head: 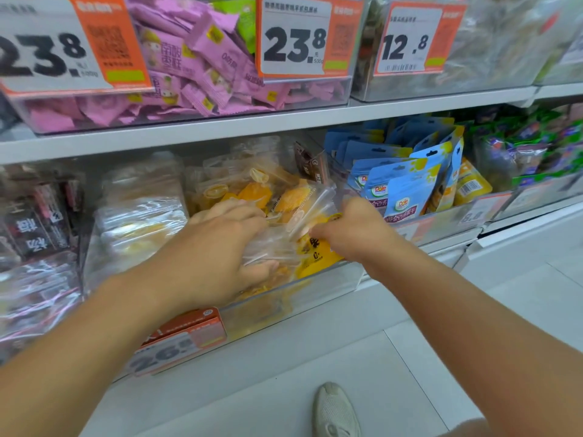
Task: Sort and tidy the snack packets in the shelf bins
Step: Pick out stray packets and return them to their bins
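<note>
A clear plastic bin [328, 280] on the middle shelf holds several clear packets of yellow dried fruit [252, 192]. My left hand [217, 244] reaches into the bin and grips a bunch of these clear packets [274, 244], thumb underneath. My right hand [350, 230] pinches the other end of the same bunch, above a yellow packet with black print [315, 257]. A brown packet [307, 165] stands at the bin's back right corner.
Blue Dole pouches [400, 190] fill the bin to the right. Clear and dark packets [38, 222] lie in bins to the left. Pink packets [189, 67] fill the upper bin behind price signs [293, 42]. An orange price tag [179, 340] hangs below. My shoe [334, 411] stands on the floor.
</note>
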A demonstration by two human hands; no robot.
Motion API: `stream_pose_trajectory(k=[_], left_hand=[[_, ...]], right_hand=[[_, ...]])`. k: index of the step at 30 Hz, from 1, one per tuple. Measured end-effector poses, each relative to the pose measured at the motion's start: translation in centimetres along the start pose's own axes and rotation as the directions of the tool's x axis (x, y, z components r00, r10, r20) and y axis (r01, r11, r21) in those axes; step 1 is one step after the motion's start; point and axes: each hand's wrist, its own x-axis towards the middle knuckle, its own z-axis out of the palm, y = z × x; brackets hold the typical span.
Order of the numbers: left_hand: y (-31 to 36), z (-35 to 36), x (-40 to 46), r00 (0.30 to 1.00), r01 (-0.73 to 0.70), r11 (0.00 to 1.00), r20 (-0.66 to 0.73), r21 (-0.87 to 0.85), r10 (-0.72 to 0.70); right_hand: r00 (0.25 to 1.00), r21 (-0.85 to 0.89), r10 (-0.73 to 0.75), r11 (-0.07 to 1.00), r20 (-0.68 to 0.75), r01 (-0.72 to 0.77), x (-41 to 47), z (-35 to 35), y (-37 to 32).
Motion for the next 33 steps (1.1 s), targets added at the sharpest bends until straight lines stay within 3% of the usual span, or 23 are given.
stream_pose_trajectory(k=[6,8,11,14,17,20,23,29,31,33], left_hand=[[-0.4,-0.1,-0.4,1.0,-0.019,0.999,0.003,-0.038,0.019],[-0.2,-0.2,-0.4,1.0,-0.026,0.996,-0.006,-0.082,0.025],[0.1,-0.4,-0.5,1.0,-0.018,0.99,-0.014,-0.14,0.016],[0.2,-0.5,-0.6,1.0,-0.004,0.99,-0.011,-0.139,0.003],[0.1,-0.2,-0.3,1.0,-0.03,0.996,-0.006,-0.078,0.03],[-0.1,-0.2,-0.4,0.999,-0.031,0.997,-0.014,-0.077,0.03],[-0.1,-0.2,-0.4,0.999,-0.032,0.996,-0.021,-0.083,0.03],[-0.3,0.2,-0.4,0.999,-0.031,0.995,-0.046,-0.095,0.026],[-0.4,0.3,-0.4,0.998,-0.032,0.995,-0.051,-0.095,0.027],[-0.2,0.2,-0.4,0.998,-0.028,0.995,-0.056,-0.098,0.022]], right_hand=[[0.997,0.067,-0.009,0.998,-0.075,0.014,-1.7,-4.3,0.6],[0.994,0.159,-0.048,0.985,-0.103,0.064,-2.7,-5.8,1.5],[0.983,0.405,-0.18,0.897,-0.034,0.178,-3.2,-6.8,2.8],[0.947,0.457,-0.321,0.843,0.008,0.282,-2.6,-6.4,3.5],[0.903,0.432,-0.427,0.806,-0.047,0.404,-1.5,-5.6,3.0],[0.817,0.521,-0.567,0.669,-0.103,0.53,-0.6,-5.0,1.7],[0.788,0.584,-0.611,0.611,-0.08,0.534,0.4,-3.8,2.1],[0.832,0.236,-0.545,0.826,0.103,0.512,1.0,-4.1,3.4],[0.839,-0.127,-0.522,0.832,0.155,0.54,0.8,-3.9,3.0],[0.859,-0.479,-0.441,0.714,0.259,0.511,0.1,-3.8,2.3]])
